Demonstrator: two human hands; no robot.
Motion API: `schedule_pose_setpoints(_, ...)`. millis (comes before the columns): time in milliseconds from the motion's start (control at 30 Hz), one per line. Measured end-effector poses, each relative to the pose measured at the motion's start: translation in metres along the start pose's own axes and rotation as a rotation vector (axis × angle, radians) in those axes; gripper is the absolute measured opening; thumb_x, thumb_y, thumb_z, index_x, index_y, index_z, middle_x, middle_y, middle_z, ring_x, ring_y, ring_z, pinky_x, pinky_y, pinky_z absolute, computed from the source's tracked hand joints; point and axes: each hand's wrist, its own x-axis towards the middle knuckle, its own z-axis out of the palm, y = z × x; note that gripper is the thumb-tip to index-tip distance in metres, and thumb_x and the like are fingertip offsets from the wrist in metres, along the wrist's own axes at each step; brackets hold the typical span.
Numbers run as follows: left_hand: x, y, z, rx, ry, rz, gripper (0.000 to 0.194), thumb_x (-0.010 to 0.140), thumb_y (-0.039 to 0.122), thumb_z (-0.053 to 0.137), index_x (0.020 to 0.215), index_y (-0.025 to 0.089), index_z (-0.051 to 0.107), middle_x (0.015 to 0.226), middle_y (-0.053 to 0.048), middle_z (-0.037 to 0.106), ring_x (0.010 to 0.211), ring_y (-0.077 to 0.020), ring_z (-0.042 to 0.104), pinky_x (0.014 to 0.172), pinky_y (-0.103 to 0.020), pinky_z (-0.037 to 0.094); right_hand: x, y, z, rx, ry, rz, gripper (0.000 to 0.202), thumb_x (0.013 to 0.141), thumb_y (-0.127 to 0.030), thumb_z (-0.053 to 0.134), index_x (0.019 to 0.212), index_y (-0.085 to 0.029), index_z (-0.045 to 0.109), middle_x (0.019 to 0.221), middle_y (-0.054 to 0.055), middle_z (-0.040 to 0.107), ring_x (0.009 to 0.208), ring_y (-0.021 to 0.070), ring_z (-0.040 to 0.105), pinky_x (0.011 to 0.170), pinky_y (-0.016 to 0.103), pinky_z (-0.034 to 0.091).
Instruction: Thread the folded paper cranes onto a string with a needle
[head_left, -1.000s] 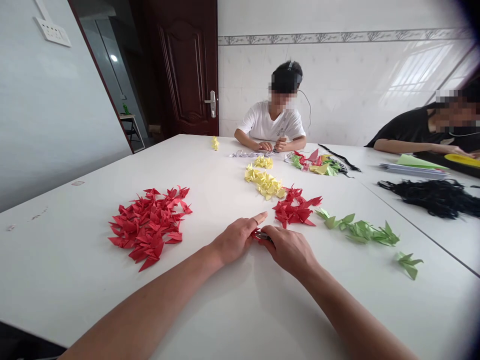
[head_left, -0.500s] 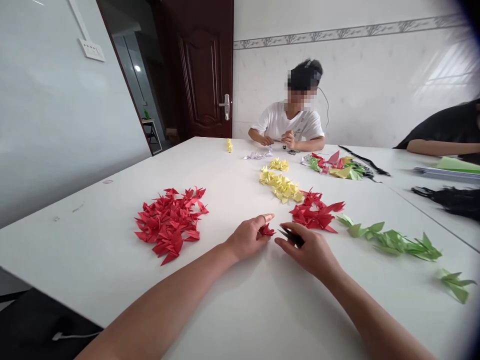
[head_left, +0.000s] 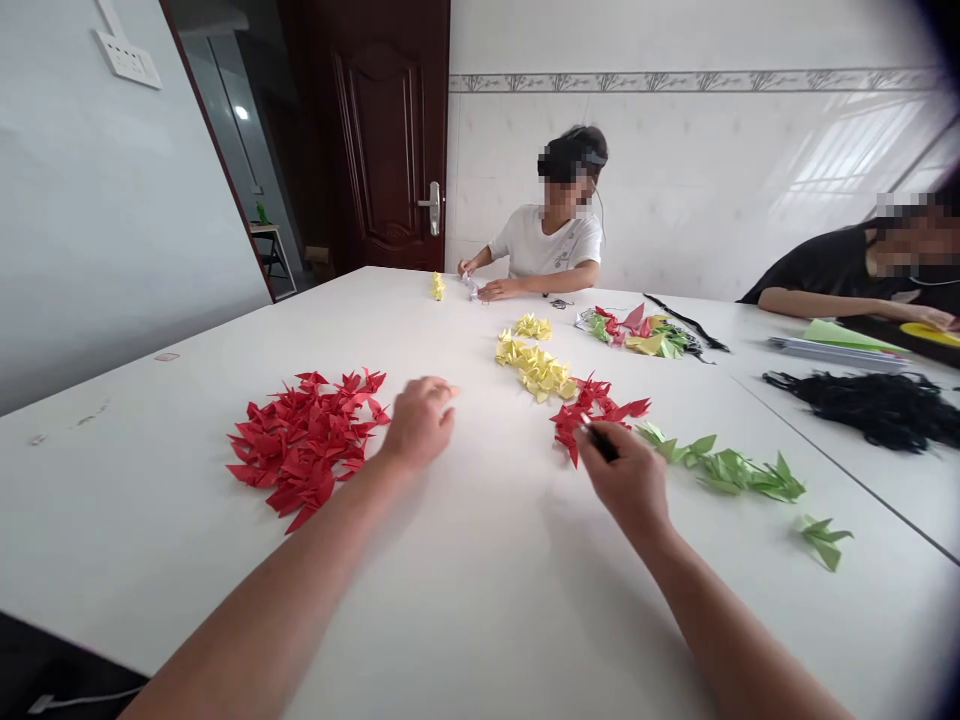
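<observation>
My left hand [head_left: 420, 422] hovers above the white table [head_left: 480, 580], just right of the large heap of red paper cranes [head_left: 300, 440]. Its fingers are slightly bent and apart from the thumb, with nothing visible between them. Black tweezers [head_left: 600, 440] are gripped in my right hand [head_left: 634, 485], their tip blurred. That hand is at the near edge of a smaller group of red paper cranes [head_left: 592, 400], partly covering it. Green paper cranes [head_left: 739, 470] lie to the right of this hand, and yellow ones [head_left: 536, 368] lie beyond the smaller red group.
Across the table a person in a white shirt [head_left: 555, 245] handles white paper. Another person in black [head_left: 817, 265] sits far right. Mixed coloured cranes [head_left: 637, 330], a stack of paper [head_left: 840, 345] and black cords [head_left: 877, 405] lie toward the back right.
My left hand has moved left toward the large red heap, and the red crane it held is no longer in it. My right hand with the tweezers is closer to the smaller red group.
</observation>
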Motion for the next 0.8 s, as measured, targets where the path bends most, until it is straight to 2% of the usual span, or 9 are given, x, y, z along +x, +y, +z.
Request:
schedule_pose_setpoints(67, 0.005, -0.019, -0.01, 0.236, 0.02, -0.189, 0.034, 0.077, 0.019, 0.045, 0.107, 0.016, 0.06, 0.114, -0.014, 0.051, 0.108, -0.0297, 0.042, 0.09, -0.045, 0.038, 0.008, 0.011, -0.007, -0.057, 0.101, 0.084, 0.027, 0.073, -0.04, 0.052, 0.077, -0.017, 0.064, 0.064, 0.004, 0.063, 0.058, 0.0162, 0.053, 0.057, 0.026, 0.04)
schedule_pose_setpoints(133, 0.006, -0.034, -0.018, 0.387, -0.025, -0.349, 0.036, 0.075, 0.02, 0.046, 0.108, 0.016, 0.059, 0.114, -0.015, 0.049, 0.108, -0.0338, 0.041, 0.083, -0.046, 0.04, 0.014, 0.023, -0.01, -0.09, 0.138, 0.135, 0.029, 0.073, -0.042, 0.051, 0.076, -0.016, 0.065, 0.062, 0.004, 0.062, 0.056, 0.016, 0.052, 0.056, 0.026, 0.039)
schedule_pose_setpoints(200, 0.004, -0.044, -0.023, 0.441, -0.101, -0.447, 0.036, 0.074, 0.019, 0.047, 0.108, 0.016, 0.058, 0.113, -0.017, 0.049, 0.106, -0.0355, 0.042, 0.078, -0.045, 0.042, 0.017, 0.032, -0.011, -0.101, 0.119, 0.152, 0.032, 0.073, -0.044, 0.05, 0.076, -0.016, 0.066, 0.061, 0.004, 0.061, 0.056, 0.0157, 0.051, 0.055, 0.026, 0.038)
schedule_pose_setpoints(267, 0.002, -0.05, -0.026, 0.43, -0.172, -0.481, 0.037, 0.073, 0.015, 0.046, 0.109, 0.015, 0.057, 0.112, -0.017, 0.05, 0.104, -0.0346, 0.045, 0.076, -0.043, 0.043, 0.018, 0.038, -0.011, -0.114, 0.072, 0.148, 0.035, 0.073, -0.046, 0.05, 0.079, -0.017, 0.067, 0.063, 0.005, 0.062, 0.056, 0.016, 0.052, 0.053, 0.026, 0.038)
schedule_pose_setpoints(367, 0.002, -0.054, -0.027, 0.386, -0.221, -0.468, 0.04, 0.071, 0.007, 0.044, 0.109, 0.014, 0.056, 0.108, -0.015, 0.055, 0.1, -0.0301, 0.051, 0.076, -0.039, 0.044, 0.019, 0.041, -0.01, -0.13, 0.054, 0.148, 0.039, 0.072, -0.049, 0.05, 0.085, -0.016, 0.067, 0.069, 0.006, 0.065, 0.06, 0.0182, 0.055, 0.055, 0.027, 0.039)
schedule_pose_setpoints(467, 0.004, -0.054, -0.026, 0.358, -0.216, -0.445, 0.042, 0.069, 0.005, 0.042, 0.106, 0.015, 0.058, 0.105, -0.012, 0.058, 0.097, -0.028, 0.054, 0.076, -0.039, 0.045, 0.017, 0.034, -0.008, -0.104, 0.104, 0.135, 0.041, 0.072, -0.049, 0.052, 0.092, -0.015, 0.066, 0.076, 0.008, 0.067, 0.067, 0.0204, 0.059, 0.061, 0.029, 0.042)
schedule_pose_setpoints(567, 0.006, -0.044, -0.018, 0.222, -0.151, -0.359, 0.04, 0.069, 0.005, 0.041, 0.104, 0.015, 0.059, 0.104, -0.011, 0.06, 0.098, -0.0245, 0.055, 0.082, -0.037, 0.045, 0.009, 0.019, -0.004, -0.082, 0.09, -0.003, 0.034, 0.076, -0.042, 0.051, 0.093, -0.016, 0.065, 0.082, 0.008, 0.068, 0.073, 0.0197, 0.06, 0.065, 0.028, 0.044)
schedule_pose_setpoints(667, 0.002, -0.02, -0.004, -0.105, -0.107, -0.202, 0.038, 0.072, 0.009, 0.042, 0.106, 0.013, 0.059, 0.102, -0.009, 0.06, 0.088, -0.0165, 0.059, 0.08, -0.028, 0.048, -0.002, 0.002, 0.003, -0.069, -0.084, -0.168, 0.025, 0.078, -0.031, 0.048, 0.093, -0.019, 0.064, 0.089, 0.006, 0.067, 0.076, 0.0174, 0.061, 0.067, 0.026, 0.044)
schedule_pose_setpoints(800, -0.013, 0.017, 0.018, -0.464, -0.23, -0.031, 0.033, 0.073, 0.014, 0.047, 0.103, 0.015, 0.06, 0.1, -0.007, 0.059, 0.083, -0.0133, 0.059, 0.069, -0.022, 0.051, -0.01, -0.004, 0.01, -0.206, -0.345, -0.158, 0.026, 0.077, -0.025, 0.048, 0.098, -0.022, 0.063, 0.095, 0.004, 0.066, 0.078, 0.0191, 0.061, 0.062, 0.027, 0.043)
